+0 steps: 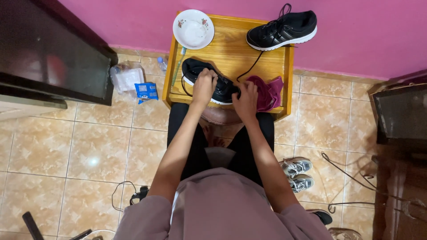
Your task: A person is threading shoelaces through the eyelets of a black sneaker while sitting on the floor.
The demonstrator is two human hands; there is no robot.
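- Surface: small wooden table (231, 53), honey-coloured with a raised rim, pushed against a magenta wall (356, 31).
- Floor: beige marbled tiles (66, 155), glossy, with a light reflection left of centre.
- Room: dark cabinet (49, 49) at upper left; another dark piece of furniture (400, 115) at the right edge.
- Black sneaker (209, 80) with white sole lies on the table's near half, close to the front rim, heel toward the left.
- Left hand (203, 86) is closed over the sneaker's upper, around the lacing area.
- Right hand (246, 98) grips the sneaker's toe end, fingers curled; a black lace (251, 66) runs from there toward the far side.
- Second black sneaker (282, 30) sits on the far right corner, partly overhanging the edge.
- White floral bowl (193, 29) sits on the far left corner, its rim overlapping the table edge.
- Green toothbrush (179, 66) lies along the left rim.
- Maroon cloth (268, 92) is bunched just beside the right hand, near the right rim.
- Free table area: centre strip between bowl and second sneaker.
- Floor left of table: plastic bag (126, 76) and blue packet (146, 91).
- Floor right: grey sneakers (298, 174); loose cords (351, 178) trail beyond.
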